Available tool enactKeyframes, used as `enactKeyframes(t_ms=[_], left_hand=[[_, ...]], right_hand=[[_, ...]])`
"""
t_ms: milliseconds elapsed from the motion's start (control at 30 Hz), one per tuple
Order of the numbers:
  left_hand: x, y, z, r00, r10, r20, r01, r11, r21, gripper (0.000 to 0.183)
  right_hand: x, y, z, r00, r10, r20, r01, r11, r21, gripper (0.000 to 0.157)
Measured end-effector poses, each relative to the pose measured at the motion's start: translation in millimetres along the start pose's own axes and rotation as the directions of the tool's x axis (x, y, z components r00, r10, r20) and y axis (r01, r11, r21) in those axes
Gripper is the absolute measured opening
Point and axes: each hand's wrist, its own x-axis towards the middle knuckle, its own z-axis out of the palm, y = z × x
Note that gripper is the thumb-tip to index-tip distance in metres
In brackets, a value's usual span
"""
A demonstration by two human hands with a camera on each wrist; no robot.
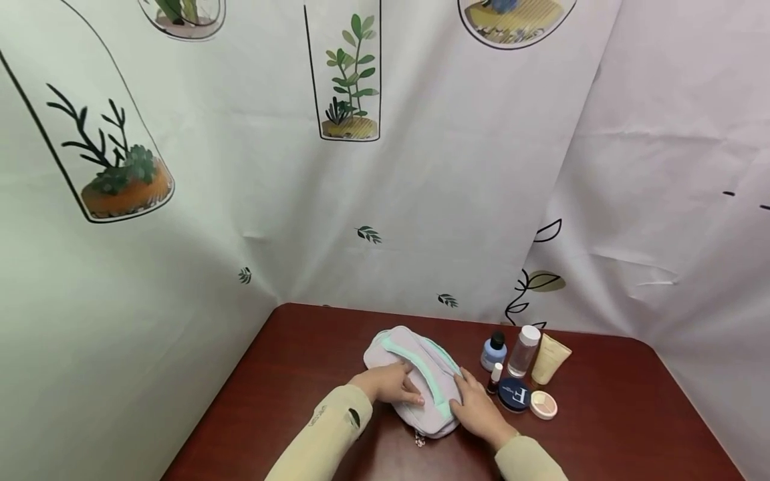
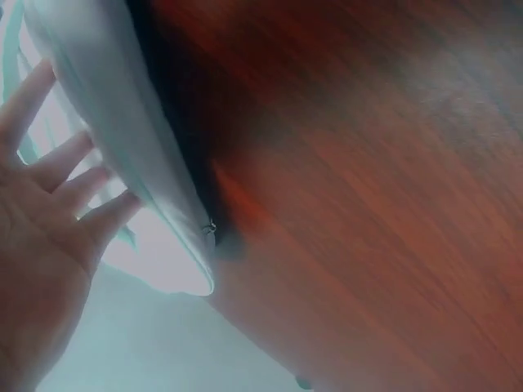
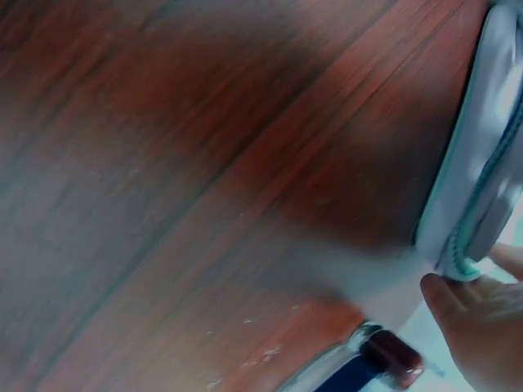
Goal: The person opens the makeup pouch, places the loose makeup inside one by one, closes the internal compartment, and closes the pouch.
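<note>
A pale lilac zipped pouch [image 1: 400, 339] with a mint-green strap and mint trim lies on the dark red-brown table. My left hand [image 1: 390, 384] rests on its top beside the strap, and in the left wrist view its fingers [image 2: 61, 159] spread fairly straight against the fabric. At the pouch's right end is my right hand [image 1: 479, 409], thumb near the strap's end and fingers along the far side, holding that edge. The right wrist view shows those fingers [image 3: 445, 300] at the zipped end. A small zip charm [image 1: 419, 439] hangs at the pouch's front.
Right of the pouch stand a blue bottle [image 1: 493, 353] with a black cap, a clear bottle [image 1: 523, 354], a cream tube [image 1: 549, 361] and a small white-capped vial [image 1: 494, 379]. A navy round compact [image 1: 514, 394] and an open pan [image 1: 543, 405] lie before them. Printed cloth hangs behind the table.
</note>
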Motion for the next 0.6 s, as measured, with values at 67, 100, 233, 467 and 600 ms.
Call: enactKeyframes(t_ms=[67,100,233,467,600], left_hand=[[-0.2,0.7,0.8,1.0,-0.02,-0.013,0.02,0.999,0.042,0.039],[0.2,2.5,0.8,0.999,-0.04,-0.017,0.041,0.997,0.061,0.04],[2.0,10.6,-2.0,0.995,-0.097,-0.036,0.102,0.975,0.199,0.045],[1.0,25.0,-8.0,0.98,-0.194,-0.042,0.196,0.911,0.364,0.058],[-0.1,29.8,-10.7,0.955,-0.294,-0.042,0.292,0.905,0.309,0.067]], right_hand=[[-1.9,-3.8,-0.7,1.0,0.013,0.009,-0.012,0.999,-0.033,0.05],[-3.8,-6.3,-1.6,1.0,0.018,0.01,-0.017,0.999,-0.048,0.05],[-12.5,-19.0,-5.8,0.999,0.039,0.03,-0.037,0.997,-0.062,0.048],[-28.9,-39.2,-1.3,0.998,0.007,0.06,0.001,0.992,-0.125,0.046],[-35.5,-55.7,5.0,0.994,-0.085,0.075,0.094,0.988,-0.126,0.045]])
